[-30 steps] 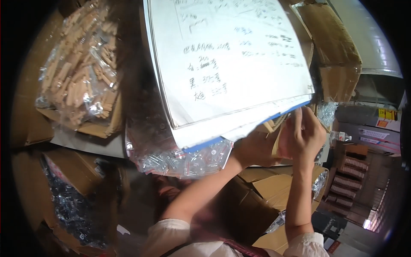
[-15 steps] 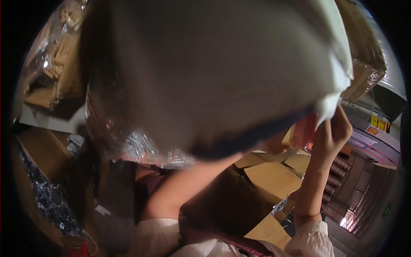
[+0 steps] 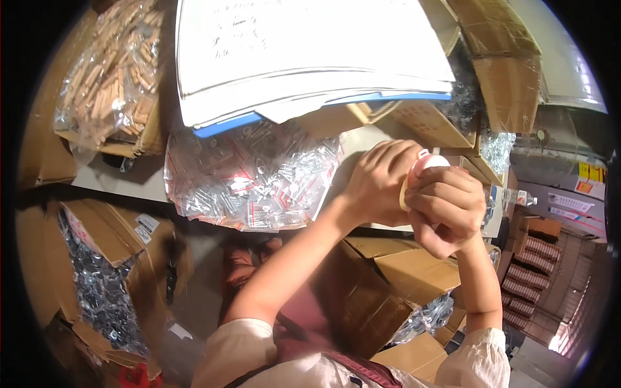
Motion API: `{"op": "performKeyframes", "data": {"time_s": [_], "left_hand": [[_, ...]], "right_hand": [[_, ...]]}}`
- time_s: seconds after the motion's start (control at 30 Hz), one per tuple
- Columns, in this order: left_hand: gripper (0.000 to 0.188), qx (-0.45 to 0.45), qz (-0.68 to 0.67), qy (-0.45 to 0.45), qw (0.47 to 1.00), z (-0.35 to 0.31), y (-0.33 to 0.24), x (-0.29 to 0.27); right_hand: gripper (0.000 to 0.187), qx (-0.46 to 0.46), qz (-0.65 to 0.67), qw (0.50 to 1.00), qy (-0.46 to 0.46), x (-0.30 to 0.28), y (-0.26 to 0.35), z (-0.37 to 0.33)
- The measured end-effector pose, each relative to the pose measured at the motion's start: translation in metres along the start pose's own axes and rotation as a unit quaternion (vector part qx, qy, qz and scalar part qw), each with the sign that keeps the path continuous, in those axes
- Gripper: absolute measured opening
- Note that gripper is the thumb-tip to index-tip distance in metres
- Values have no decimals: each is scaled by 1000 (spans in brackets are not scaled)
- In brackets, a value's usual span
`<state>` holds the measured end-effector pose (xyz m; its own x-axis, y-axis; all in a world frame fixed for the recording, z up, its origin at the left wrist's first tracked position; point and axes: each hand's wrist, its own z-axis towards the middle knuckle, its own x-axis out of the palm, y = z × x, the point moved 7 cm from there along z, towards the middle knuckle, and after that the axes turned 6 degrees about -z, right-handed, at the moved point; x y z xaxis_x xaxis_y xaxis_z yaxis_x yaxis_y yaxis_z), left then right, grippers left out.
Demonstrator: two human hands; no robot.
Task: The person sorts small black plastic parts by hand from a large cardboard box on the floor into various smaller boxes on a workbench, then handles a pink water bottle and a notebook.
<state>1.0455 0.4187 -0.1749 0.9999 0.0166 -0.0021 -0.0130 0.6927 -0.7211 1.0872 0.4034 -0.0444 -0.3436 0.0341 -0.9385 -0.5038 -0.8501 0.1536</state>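
Both hands meet around a small rounded pink-and-white thing with a pale yellowish rim (image 3: 432, 163); fingers cover most of it, so its kind is unclear. My left hand (image 3: 385, 181) wraps it from the left. On its right side, my right hand (image 3: 447, 208) has its fingers curled over it. Just left of my hands lies a wide heap of clear plastic packets (image 3: 259, 178) with red edge strips and metal screws inside. Large in the upper part of the view is a stack of white written sheets (image 3: 310, 45) on a blue backing (image 3: 229, 124).
A carton of bagged wooden pegs (image 3: 116, 84) stands at the far left. Below it, an open carton holds dark metal parts (image 3: 107, 291). More cartons (image 3: 414, 268) stand below my hands and at the upper right (image 3: 504, 58). A clear bottle (image 3: 517, 196) lies right of my hands.
The large blurred grey shape that covered most of the view is gone; the sheets now show at the top. Both hands have come together around the pink-and-white thing, the right one moving left.
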Motion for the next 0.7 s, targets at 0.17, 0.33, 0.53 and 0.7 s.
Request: {"op": "performKeyframes", "data": {"time_s": [0.17, 0.33, 0.53, 0.7], "left_hand": [[70, -69, 72, -25, 995, -14, -13, 4], [75, -51, 78, -50, 994, -13, -25, 7], [53, -37, 74, 33, 996, -5, -4, 9], [47, -57, 46, 56, 996, -5, 7, 10]], "right_hand": [[40, 217, -171, 958, -71, -4, 7, -22], [86, 550, -28, 795, -255, 12, 2, -87], [89, 575, 40, 763, -293, 23, -4, -98], [95, 513, 80, 806, -286, 17, -10, -96]]}}
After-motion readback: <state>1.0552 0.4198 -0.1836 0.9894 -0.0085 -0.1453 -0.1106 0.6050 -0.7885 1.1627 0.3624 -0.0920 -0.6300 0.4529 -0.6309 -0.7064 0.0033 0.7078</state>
